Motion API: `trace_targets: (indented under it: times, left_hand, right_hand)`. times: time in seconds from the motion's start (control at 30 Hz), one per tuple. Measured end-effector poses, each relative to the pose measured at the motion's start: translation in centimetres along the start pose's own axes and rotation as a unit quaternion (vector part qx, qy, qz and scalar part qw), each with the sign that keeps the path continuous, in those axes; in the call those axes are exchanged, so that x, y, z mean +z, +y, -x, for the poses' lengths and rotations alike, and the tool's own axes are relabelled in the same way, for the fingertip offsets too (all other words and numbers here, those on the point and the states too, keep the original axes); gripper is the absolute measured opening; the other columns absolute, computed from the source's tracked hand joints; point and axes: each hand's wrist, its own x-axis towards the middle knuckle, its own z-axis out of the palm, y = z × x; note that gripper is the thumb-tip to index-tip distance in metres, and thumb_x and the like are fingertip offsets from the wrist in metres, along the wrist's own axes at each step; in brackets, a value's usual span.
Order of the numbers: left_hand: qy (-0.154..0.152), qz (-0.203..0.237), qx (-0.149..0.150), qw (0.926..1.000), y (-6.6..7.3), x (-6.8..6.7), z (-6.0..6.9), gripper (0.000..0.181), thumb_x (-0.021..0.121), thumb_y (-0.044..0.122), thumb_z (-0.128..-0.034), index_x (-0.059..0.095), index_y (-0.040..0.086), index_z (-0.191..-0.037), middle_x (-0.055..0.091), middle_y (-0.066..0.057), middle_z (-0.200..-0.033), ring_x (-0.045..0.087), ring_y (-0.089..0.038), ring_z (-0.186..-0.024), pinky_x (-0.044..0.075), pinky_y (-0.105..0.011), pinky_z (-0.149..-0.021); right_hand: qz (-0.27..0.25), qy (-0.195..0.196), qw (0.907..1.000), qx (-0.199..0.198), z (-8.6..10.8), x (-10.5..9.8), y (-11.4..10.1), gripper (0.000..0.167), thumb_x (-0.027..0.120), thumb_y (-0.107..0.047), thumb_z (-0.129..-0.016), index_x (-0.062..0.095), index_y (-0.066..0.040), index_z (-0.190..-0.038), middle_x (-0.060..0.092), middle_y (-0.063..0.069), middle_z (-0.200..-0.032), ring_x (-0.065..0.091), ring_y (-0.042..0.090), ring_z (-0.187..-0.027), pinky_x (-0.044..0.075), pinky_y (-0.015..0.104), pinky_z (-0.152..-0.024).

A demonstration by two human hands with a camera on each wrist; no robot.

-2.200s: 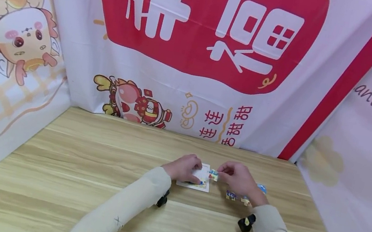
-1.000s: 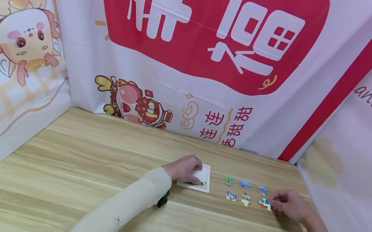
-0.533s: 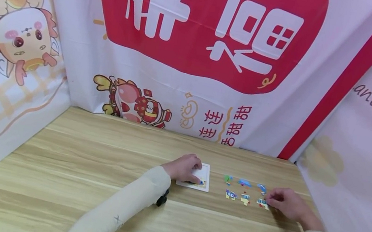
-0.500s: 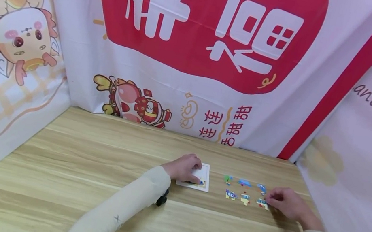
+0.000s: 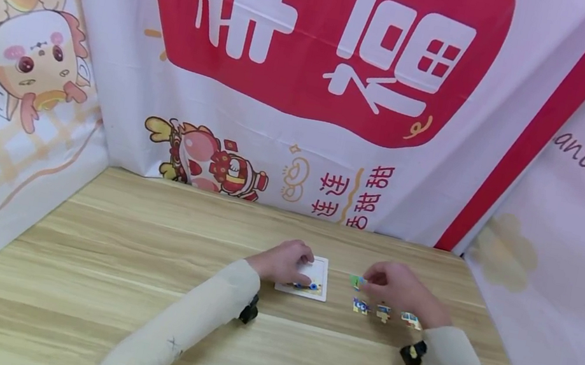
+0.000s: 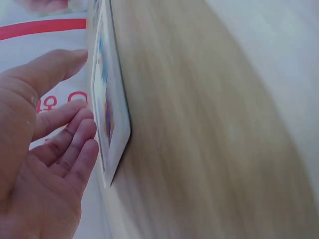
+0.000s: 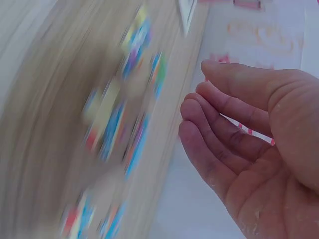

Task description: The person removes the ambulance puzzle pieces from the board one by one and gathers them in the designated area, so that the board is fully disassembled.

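Observation:
In the head view a white puzzle tray point(image 5: 320, 277) lies flat, with some coloured pieces along its near side. My left hand point(image 5: 287, 262) rests on the tray with thumb and fingers spread, as the left wrist view also shows beside the tray point(image 6: 119, 124). To the right, my right hand point(image 5: 397, 285) hovers over the loose pieces, fingertips beside a green piece point(image 5: 355, 281). Nearer lie a purple piece point(image 5: 361, 306), a yellowish piece point(image 5: 383, 314) and a red-and-blue piece point(image 5: 411, 320). The right wrist view shows my right hand point(image 7: 244, 134) loosely bent with nothing between its fingers, pieces blurred.
The wooden table point(image 5: 173, 233) extends left and towards me. A white cloth with a red print point(image 5: 306, 101) hangs behind it. Printed cloths also stand at the left point(image 5: 19, 117) and right point(image 5: 565, 254) sides.
My right hand has moved left from the rightmost pieces to near the green one, now covering part of the far row. My left hand stays on the tray.

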Motion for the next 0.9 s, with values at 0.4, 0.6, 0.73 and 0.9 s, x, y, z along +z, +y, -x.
trace_targets:
  times: [0.4, 0.6, 0.73, 0.9]
  left_hand:
    - [-0.025, -0.005, 0.010, 0.9996, -2.1, -2.7, 2.9, 0.063, 0.092, 0.032, -0.0822, 0.066, 0.006, -0.134, 0.064, -0.005, -0.125, 0.060, -0.018, -0.116, 0.052, -0.037, -0.107]
    - [-0.033, -0.001, 0.028, 0.9991, -2.5, -2.5, 3.1, 0.061, 0.092, 0.030, -0.0817, 0.067, 0.004, -0.131, 0.065, -0.007, -0.122, 0.061, -0.018, -0.113, 0.053, -0.036, -0.105]
    - [-0.037, 0.004, 0.027, 0.9989, -2.5, -2.5, 3.3, 0.056, 0.092, 0.028, -0.0824, 0.069, 0.005, -0.128, 0.065, -0.007, -0.119, 0.061, -0.020, -0.110, 0.053, -0.036, -0.102]
    - [-0.037, 0.012, 0.022, 0.9990, -2.3, -2.7, 3.5, 0.054, 0.092, 0.025, -0.0828, 0.069, 0.004, -0.127, 0.066, -0.009, -0.119, 0.062, -0.021, -0.111, 0.054, -0.038, -0.103]
  right_hand:
    - [-0.001, -0.025, 0.9905, -0.135, -5.6, 3.9, -7.2, 0.018, 0.076, -0.009, -0.095, 0.076, -0.001, -0.112, 0.076, 0.003, -0.097, 0.065, 0.008, -0.087, 0.059, 0.027, -0.082]
    - [-0.020, -0.044, 0.9900, -0.133, -6.5, 5.6, -8.8, 0.025, 0.077, -0.004, -0.093, 0.075, 0.000, -0.117, 0.076, 0.008, -0.105, 0.066, 0.013, -0.092, 0.060, 0.032, -0.087]
    - [-0.025, -0.049, 0.9884, -0.142, -7.1, 6.6, -9.3, 0.033, 0.080, -0.001, -0.088, 0.074, 0.001, -0.120, 0.076, 0.010, -0.109, 0.067, 0.018, -0.098, 0.060, 0.037, -0.093]
    - [-0.020, -0.057, 0.9891, -0.134, -7.5, 7.0, -9.4, 0.036, 0.081, 0.002, -0.086, 0.075, -0.001, -0.122, 0.074, 0.009, -0.112, 0.067, 0.019, -0.102, 0.059, 0.040, -0.097]
